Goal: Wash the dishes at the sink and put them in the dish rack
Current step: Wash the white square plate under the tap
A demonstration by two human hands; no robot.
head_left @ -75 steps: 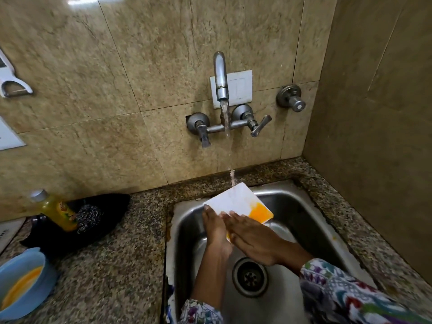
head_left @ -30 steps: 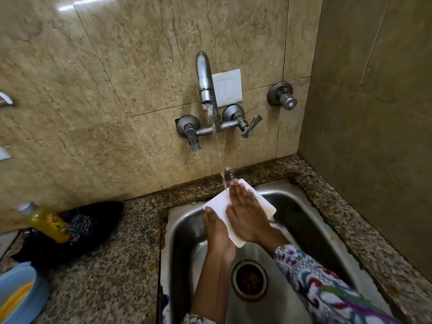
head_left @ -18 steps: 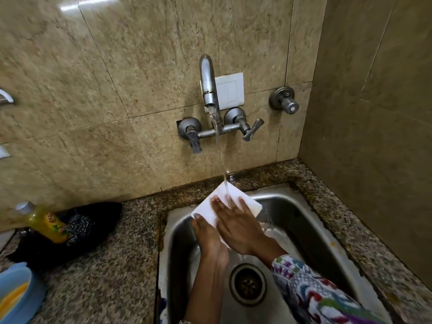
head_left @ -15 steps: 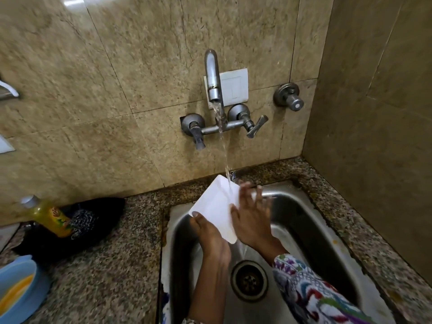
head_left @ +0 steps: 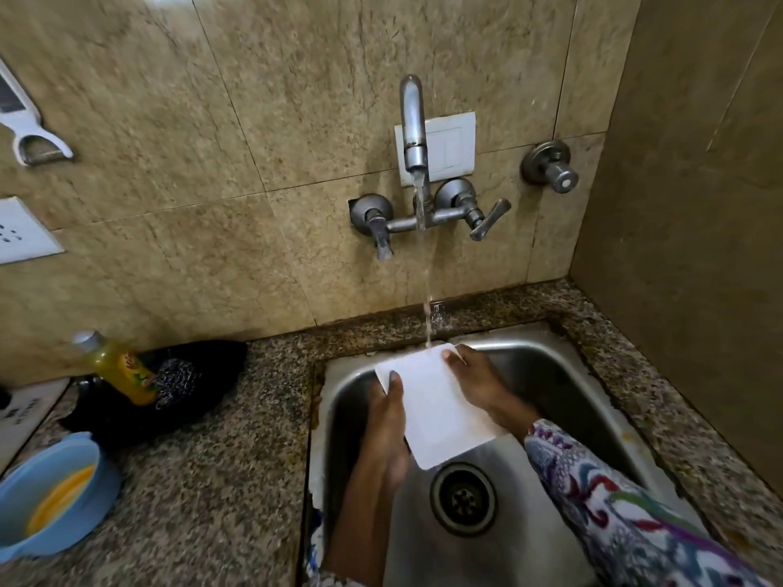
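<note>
The white rectangular board (head_left: 436, 406), probably a small cutting board, is held tilted over the steel sink (head_left: 546, 374), its far edge right under the stream from the wall tap (head_left: 413, 125) at 12 o'clock. The orange smear that covered one corner a couple of seconds ago is gone; the face turned up now looks plain white. The right hand (head_left: 481, 385), which was rubbing flat across that face a moment ago, has moved to the board's right edge and grips it, thumb on the far corner. The left hand (head_left: 387, 421) holds the left edge, thumb on top, fingers hidden beneath. This board therefore seems nearly rinsed; its underside cannot be seen. No dish rack is in view, so placing it remains. At 8 o'clock on the granite counter (head_left: 220, 480) a blue bowl (head_left: 55, 497) with orange residue waits unwashed, beyond it a yellow soap bottle (head_left: 120, 370) and a steel scrubber (head_left: 176, 381).
</note>
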